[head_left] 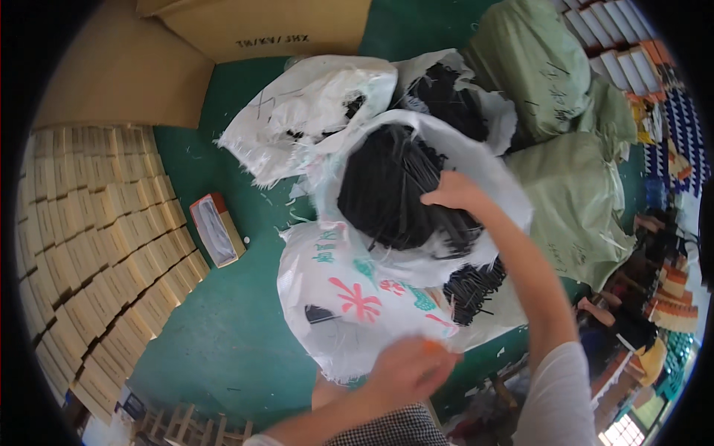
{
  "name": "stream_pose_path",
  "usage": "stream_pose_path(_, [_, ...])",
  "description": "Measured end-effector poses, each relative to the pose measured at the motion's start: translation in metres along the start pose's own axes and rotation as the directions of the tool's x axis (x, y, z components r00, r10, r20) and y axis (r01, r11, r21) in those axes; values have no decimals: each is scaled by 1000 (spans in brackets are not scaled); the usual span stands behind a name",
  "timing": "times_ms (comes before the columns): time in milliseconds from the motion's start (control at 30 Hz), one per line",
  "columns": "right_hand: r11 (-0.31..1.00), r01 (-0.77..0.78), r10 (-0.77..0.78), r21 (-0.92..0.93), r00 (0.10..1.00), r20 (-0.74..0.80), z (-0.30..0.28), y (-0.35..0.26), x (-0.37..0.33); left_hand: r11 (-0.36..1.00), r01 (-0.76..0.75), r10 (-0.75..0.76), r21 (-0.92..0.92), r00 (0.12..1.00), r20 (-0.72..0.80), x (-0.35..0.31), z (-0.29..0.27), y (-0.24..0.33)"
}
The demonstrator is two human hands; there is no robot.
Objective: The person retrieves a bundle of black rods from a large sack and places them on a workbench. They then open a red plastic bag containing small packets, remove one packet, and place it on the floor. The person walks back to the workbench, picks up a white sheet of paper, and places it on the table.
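A white woven sack (349, 290) with red and green print stands open in front of me, stuffed with thin black sticks (387, 186). My right hand (454, 191) reaches into the sack's mouth and rests on the sticks, fingers curled among them. My left hand (405, 368) grips the sack's near lower edge; it is blurred. More black sticks (472, 290) poke out through a tear on the sack's right side.
Two more open white sacks (312, 104) with black sticks lie behind. Green sacks (573, 193) are piled at the right. Rows of small cardboard boxes (97, 245) cover the left. One open box (216, 230) sits on the green floor (223, 334). Large cartons (253, 26) stand at the back.
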State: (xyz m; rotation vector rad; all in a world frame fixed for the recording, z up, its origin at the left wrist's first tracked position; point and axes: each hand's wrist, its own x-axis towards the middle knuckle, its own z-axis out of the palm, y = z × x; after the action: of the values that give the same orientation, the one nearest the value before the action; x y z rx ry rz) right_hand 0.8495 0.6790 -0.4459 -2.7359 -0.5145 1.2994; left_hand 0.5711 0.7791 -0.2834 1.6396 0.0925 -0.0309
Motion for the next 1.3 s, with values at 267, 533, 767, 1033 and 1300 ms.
stream_pose_path(267, [393,-278,346,877,928,140,168,15,53,663,534,-472,525,842,-260,181,7,-193])
stream_pose_path(533, [219,-198,423,955,902,90,176,57,14,495,699,-545,516,713,-442,198,-10,-284])
stream_pose_path(767, [541,-184,398,821,915,-57,192,56,37,457,694,-617,557,698,-363,203,-17,-303])
stream_pose_path(1033, [729,-292,343,618,938,39,176,44,58,746,616,-565,253,786,-250,190,-17,-276])
stream_pose_path(1300, [128,-141,102,982,987,128,160,16,38,783,552,-542,286,831,-122,156,-32,-292])
